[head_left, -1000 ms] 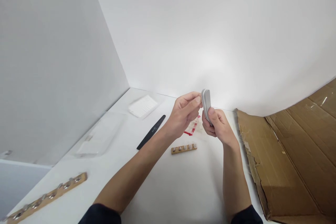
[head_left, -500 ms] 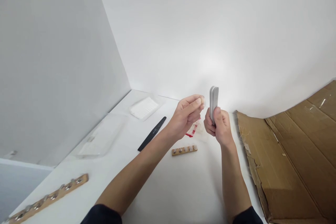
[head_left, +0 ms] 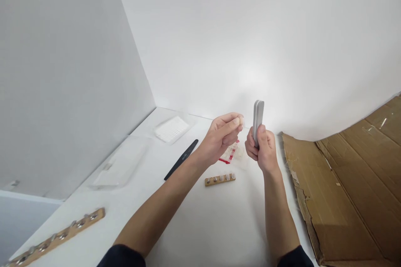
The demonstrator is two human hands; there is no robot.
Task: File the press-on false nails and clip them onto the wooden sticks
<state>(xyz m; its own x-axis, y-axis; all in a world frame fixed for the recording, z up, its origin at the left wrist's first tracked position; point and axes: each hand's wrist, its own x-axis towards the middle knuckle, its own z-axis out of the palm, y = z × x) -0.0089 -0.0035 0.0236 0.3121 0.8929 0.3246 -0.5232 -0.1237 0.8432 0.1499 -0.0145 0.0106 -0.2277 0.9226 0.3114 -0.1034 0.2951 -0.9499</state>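
Note:
My left hand pinches a small translucent false nail between thumb and forefinger; the fingers mostly hide it. To its right, my right hand is wrapped round the lower part of a grey nail buffer with a pale core, held upright. A gap separates the buffer from the false nail. Below the hands, a short wooden stand bears a row of small clear nail tips on metal holders. A black nail file lies on the table beside my left forearm.
A red-and-clear plastic packet lies behind the hands. Two clear plastic packs, one with white contents and one flat, lie to the left. A longer wooden strip with metal holders is at front left. Cardboard covers the right side.
My right hand has shifted the buffer slightly to the right and up, away from the left hand. My left hand has stayed nearly in place, still pinching the false nail.

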